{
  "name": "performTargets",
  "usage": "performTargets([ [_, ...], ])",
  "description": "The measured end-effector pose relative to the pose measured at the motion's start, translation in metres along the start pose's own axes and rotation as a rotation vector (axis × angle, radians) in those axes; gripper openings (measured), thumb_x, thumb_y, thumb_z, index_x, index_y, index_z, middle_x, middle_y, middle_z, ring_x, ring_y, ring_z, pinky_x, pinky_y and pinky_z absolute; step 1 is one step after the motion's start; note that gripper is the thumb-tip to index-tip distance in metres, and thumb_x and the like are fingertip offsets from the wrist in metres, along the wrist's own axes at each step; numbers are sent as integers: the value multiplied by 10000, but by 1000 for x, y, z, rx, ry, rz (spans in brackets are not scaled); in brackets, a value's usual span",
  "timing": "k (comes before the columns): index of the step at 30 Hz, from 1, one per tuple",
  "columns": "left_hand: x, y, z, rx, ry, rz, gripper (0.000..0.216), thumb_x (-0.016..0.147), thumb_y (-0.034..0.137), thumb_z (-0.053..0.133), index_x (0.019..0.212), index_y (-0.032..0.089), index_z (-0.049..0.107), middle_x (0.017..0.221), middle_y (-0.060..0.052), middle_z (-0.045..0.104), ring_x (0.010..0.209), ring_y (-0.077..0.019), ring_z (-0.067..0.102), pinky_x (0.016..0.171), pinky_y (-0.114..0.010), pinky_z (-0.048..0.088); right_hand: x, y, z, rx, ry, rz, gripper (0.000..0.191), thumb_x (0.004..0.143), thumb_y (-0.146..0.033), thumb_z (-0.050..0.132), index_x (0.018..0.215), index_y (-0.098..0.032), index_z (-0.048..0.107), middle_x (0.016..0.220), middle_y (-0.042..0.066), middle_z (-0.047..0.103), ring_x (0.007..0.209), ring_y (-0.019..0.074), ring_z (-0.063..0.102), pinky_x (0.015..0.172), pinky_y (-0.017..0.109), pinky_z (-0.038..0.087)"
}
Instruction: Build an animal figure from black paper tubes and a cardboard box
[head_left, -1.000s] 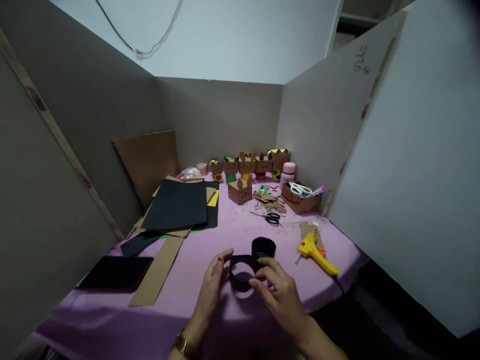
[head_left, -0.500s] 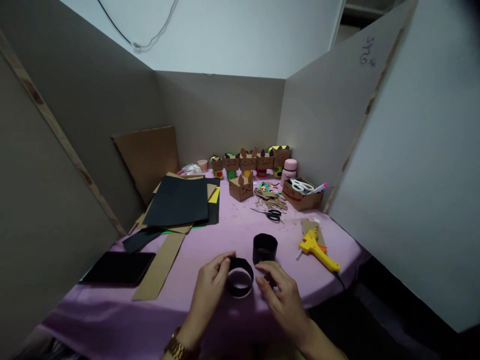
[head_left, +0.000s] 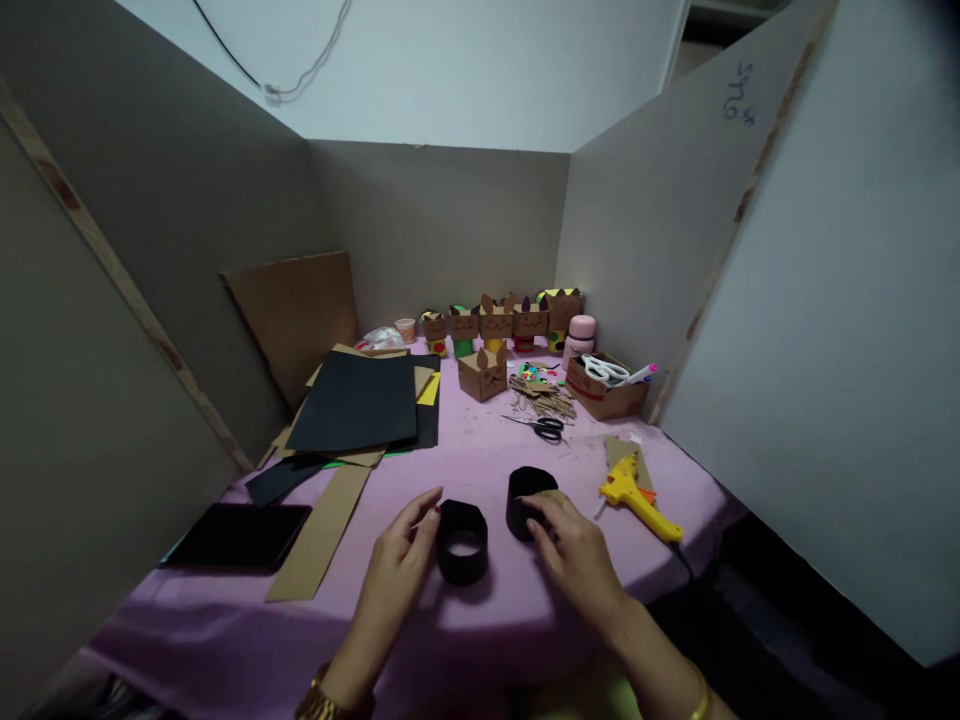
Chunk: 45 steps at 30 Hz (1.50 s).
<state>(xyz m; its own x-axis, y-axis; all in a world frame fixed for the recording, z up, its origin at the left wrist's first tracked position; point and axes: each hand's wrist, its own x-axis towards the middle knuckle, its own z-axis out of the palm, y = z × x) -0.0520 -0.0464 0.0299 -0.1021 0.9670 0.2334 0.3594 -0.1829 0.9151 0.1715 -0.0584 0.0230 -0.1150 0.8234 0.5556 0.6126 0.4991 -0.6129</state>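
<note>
Two black paper rings stand upright on the pink-covered table in front of me. My left hand (head_left: pixel 401 555) is beside the left paper ring (head_left: pixel 462 565), its thumb and fingers apart near the ring's left rim. Whether a fingertip still touches that rim I cannot tell. At the right paper ring (head_left: pixel 521 515), my right hand (head_left: pixel 574 545) pinches the near right wall, fingers over the rim and thumb outside. Part of that ring is hidden behind the fingers.
A yellow glue gun (head_left: pixel 637 500) lies to the right, black scissors (head_left: pixel 544 428) farther back. Black paper sheets (head_left: pixel 356 400), a cardboard strip (head_left: pixel 322 540) and a dark tablet (head_left: pixel 236 537) lie left. Cardboard animal figures (head_left: pixel 495 320) and an open box (head_left: pixel 606 395) stand behind.
The left ring has moved left and now stands upright on the table. My left hand has shifted left and loosened; my right hand has moved onto the right ring.
</note>
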Motion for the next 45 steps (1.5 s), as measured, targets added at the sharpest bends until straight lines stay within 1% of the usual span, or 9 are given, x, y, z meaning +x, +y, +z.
performTargets([
  [4,-2,-4,-9,3,14,-3,415,815,463,492,1099,201,642,1165,-114,659,1106,-270,576,954,-412,422,4,-5,-1,35,-37,-19,233,850,-95,450,936,-207,636,875,63,663,820,195,640,731,317,523],
  [12,-1,5,-6,19,-54,5,395,784,423,531,1088,202,652,1138,-110,680,1062,-279,612,896,-400,477,7,-25,-4,101,42,-49,190,874,-181,477,948,-193,651,968,99,654,854,193,642,720,286,521],
  [17,-4,7,-9,71,-109,57,386,814,343,442,1100,182,645,1131,-96,684,1075,-245,608,941,-398,454,-6,-43,14,57,-276,-93,336,812,-254,619,1143,-195,595,944,77,720,767,216,679,700,316,521],
  [23,-11,15,-20,197,-206,166,368,732,101,403,934,202,694,1040,-66,696,1013,-210,620,917,-372,455,-4,-39,17,25,-287,-37,211,852,-135,507,1004,-195,640,899,69,687,789,209,652,706,319,511],
  [27,-21,22,-22,384,-273,250,276,795,115,452,952,188,667,930,-71,697,867,-208,642,783,-350,489,-4,-35,10,39,-215,-38,357,861,-104,445,1188,-187,563,1002,104,650,891,215,633,769,330,511],
  [34,-44,40,-14,745,-289,364,175,863,168,476,841,190,649,788,-57,632,767,-217,614,652,-338,481,-13,-50,17,-28,-299,-85,317,853,-194,534,1166,-225,577,904,64,652,744,189,629,664,288,494],
  [37,-45,46,-16,861,-260,469,115,828,183,550,772,202,649,975,-97,650,906,-251,597,712,-367,471,-11,-47,17,-35,-321,-93,110,857,-200,556,890,-205,660,782,34,631,680,162,601,616,248,451],
  [40,-39,47,-22,903,-238,636,69,750,193,665,698,237,663,1233,-75,609,1092,-306,528,824,-445,389,-8,-42,13,-1,-357,-127,125,872,-220,555,798,-200,654,759,21,615,672,137,584,608,215,423],
  [45,-33,40,-19,830,-173,766,96,723,277,715,645,305,666,999,78,725,1000,-216,571,866,-388,223,-6,-41,5,-97,-405,-186,140,868,-226,554,961,-245,657,785,17,651,669,142,601,581,218,386],
])
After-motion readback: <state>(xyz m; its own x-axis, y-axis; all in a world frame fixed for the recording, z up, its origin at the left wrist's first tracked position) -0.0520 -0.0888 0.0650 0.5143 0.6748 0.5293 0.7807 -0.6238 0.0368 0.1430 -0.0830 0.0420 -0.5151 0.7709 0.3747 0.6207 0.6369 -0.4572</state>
